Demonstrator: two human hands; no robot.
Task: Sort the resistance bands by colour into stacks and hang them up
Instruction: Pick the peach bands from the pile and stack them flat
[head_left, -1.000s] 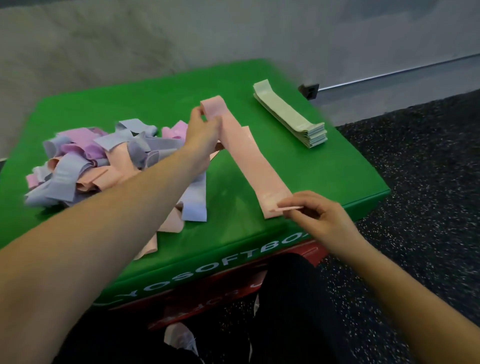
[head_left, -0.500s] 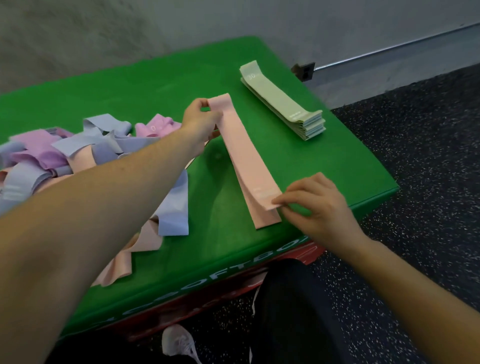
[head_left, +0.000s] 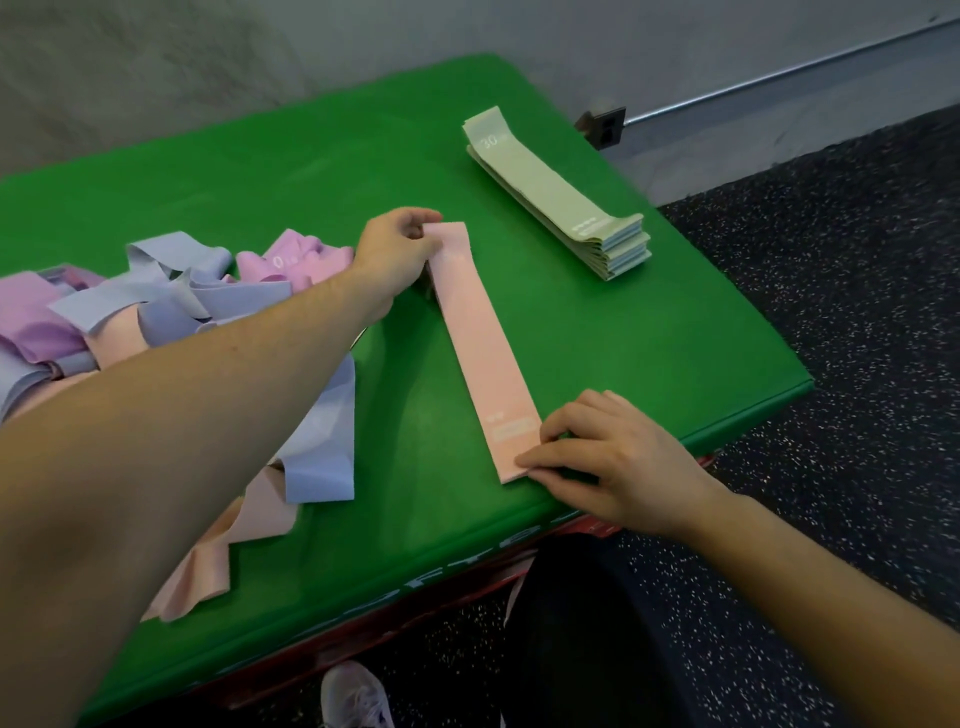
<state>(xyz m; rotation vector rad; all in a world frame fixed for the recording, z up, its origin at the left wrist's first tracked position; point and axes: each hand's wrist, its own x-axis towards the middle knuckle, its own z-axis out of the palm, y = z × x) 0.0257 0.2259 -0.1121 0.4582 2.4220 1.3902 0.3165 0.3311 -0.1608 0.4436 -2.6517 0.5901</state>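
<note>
While the pink band (head_left: 480, 348) lies flat near the green box's (head_left: 649, 338) front edge, the left hand (head_left: 395, 254) pinches its far end and the right hand (head_left: 608, 457) pinches its near end.

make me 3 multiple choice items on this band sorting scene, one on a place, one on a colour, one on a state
1. Where does the neat stack of pale green fabric resistance bands lie on the green padded box?
A. far right part
B. near left corner
C. under the loose pile

2. What colour is the flat band stretched between both hands?
A. lilac
B. pale pink
C. blue-grey

3. How does that band lie?
A. crumpled in a ball
B. hanging off the edge
C. flat and straight on the box

Key: 1 A, the stack sits by the far right edge. 2 B, the left hand and right hand hold a pale pink strip by its ends. 3 C, it lies smooth along the top.
</note>
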